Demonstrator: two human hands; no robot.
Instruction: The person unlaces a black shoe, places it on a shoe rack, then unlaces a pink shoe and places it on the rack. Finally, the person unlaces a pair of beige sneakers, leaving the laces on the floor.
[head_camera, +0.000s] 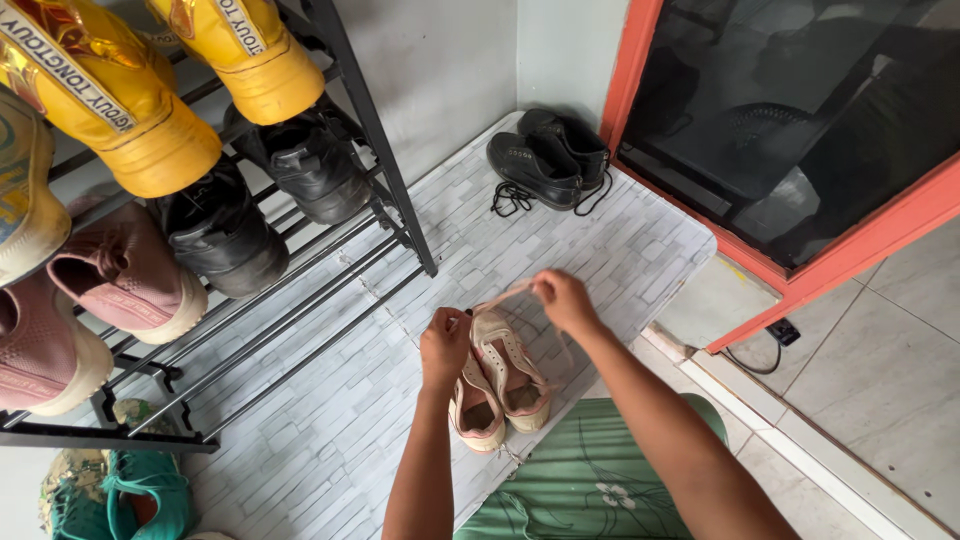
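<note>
A pair of pale pink and cream sneakers stands side by side on a brick-patterned mat in front of me. My left hand rests closed on the toe of the left sneaker. My right hand pinches a pale shoelace and holds it taut above the right sneaker's front. Both forearms reach forward from the bottom of the view, over green cloth on my lap.
A black metal shoe rack on the left holds yellow boots, black shoes and pink sneakers. Black lace-up shoes sit in the far corner. A red-framed dark glass door is at right; teal shoes lie bottom left.
</note>
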